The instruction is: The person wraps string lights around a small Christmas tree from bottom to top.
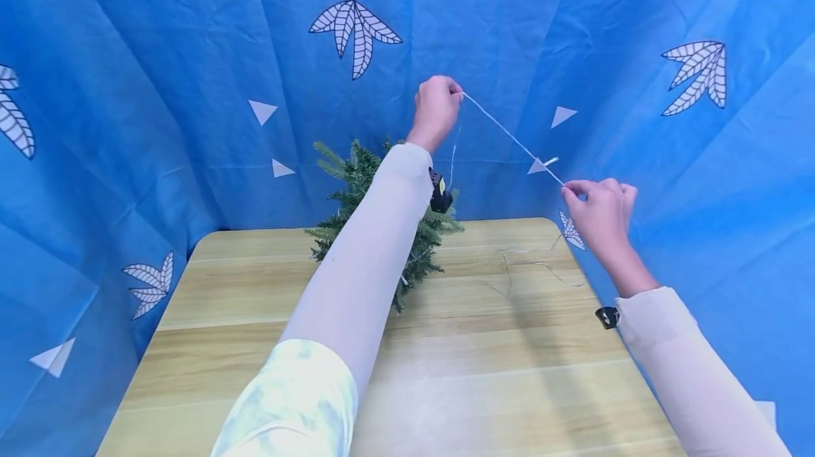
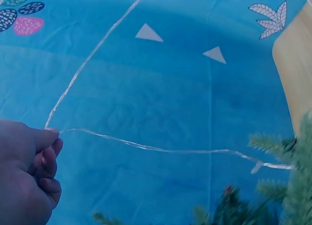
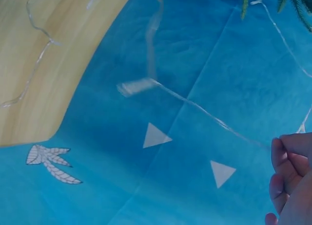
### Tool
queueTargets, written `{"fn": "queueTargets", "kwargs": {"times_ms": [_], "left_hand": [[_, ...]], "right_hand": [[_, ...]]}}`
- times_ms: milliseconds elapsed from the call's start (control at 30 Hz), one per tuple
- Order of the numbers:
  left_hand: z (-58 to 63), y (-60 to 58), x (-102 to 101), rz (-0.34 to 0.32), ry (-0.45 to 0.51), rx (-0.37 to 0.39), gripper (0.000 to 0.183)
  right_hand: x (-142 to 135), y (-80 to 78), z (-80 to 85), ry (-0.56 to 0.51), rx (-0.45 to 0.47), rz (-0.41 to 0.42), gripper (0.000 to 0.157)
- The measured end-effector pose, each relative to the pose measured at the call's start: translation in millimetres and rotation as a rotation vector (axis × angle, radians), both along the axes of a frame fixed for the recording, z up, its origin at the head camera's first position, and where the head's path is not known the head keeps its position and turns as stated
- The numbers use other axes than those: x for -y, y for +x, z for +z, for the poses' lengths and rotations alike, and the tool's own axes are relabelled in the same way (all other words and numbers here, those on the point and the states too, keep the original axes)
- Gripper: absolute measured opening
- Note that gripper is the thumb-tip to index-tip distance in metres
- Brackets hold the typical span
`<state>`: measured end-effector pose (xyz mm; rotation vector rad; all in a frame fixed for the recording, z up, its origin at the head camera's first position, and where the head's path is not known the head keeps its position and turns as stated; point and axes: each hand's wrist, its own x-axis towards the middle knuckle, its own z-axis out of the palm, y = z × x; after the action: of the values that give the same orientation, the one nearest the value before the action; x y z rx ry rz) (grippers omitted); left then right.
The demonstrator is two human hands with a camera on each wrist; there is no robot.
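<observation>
My left hand (image 1: pixel 437 109) is raised above a small green artificial Christmas tree (image 1: pixel 356 174), pinching a thin clear string of fairy lights (image 1: pixel 503 130) between thumb and fingers. Lower and to the right, my right hand (image 1: pixel 598 213) pinches the same string, and the stretch between the hands is taut. In the left wrist view, the string runs from the left hand (image 2: pixel 29 169) over to the tree branches (image 2: pixel 297 176). Beyond the right hand (image 3: pixel 292 174), the string drops toward the table, with a small bulb (image 3: pixel 135 86) on it. My left forearm hides much of the tree.
The loose end of the lights (image 1: pixel 541 264) lies on the wooden table (image 1: pixel 496 400) at its right side. A blue patterned curtain (image 1: pixel 216 54) surrounds the table at the back and sides. A black wrist device (image 1: pixel 439 192) sits at the left cuff.
</observation>
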<state>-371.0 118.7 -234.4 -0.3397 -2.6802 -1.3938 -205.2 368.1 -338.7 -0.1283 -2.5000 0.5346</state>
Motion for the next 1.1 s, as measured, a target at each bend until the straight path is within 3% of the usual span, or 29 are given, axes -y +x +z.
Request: {"fn": "queueTargets", "kwargs": {"times_ms": [267, 567, 767, 1100], "left_hand": [[8.3, -25.8, 16.5, -0.002, 0.033, 0.059, 0.023], [21.4, -52.8, 30.0, -0.039, 0.006, 0.107, 0.025], [23.1, -70.8, 39.2, -0.022, -0.024, 0.088, 0.024], [20.5, -98.1, 48.9, -0.037, -0.045, 0.149, 0.024]], "right_hand": [[-6.3, 6.5, -13.8, -0.022, 0.017, -0.063, 0.026], [-5.6, 11.7, -30.4, -0.039, 0.006, -0.106, 0.025], [-6.0, 14.4, -40.3, -0.037, -0.012, -0.145, 0.027], [-3.1, 15.6, -46.8, -0.054, -0.016, -0.223, 0.031]]}}
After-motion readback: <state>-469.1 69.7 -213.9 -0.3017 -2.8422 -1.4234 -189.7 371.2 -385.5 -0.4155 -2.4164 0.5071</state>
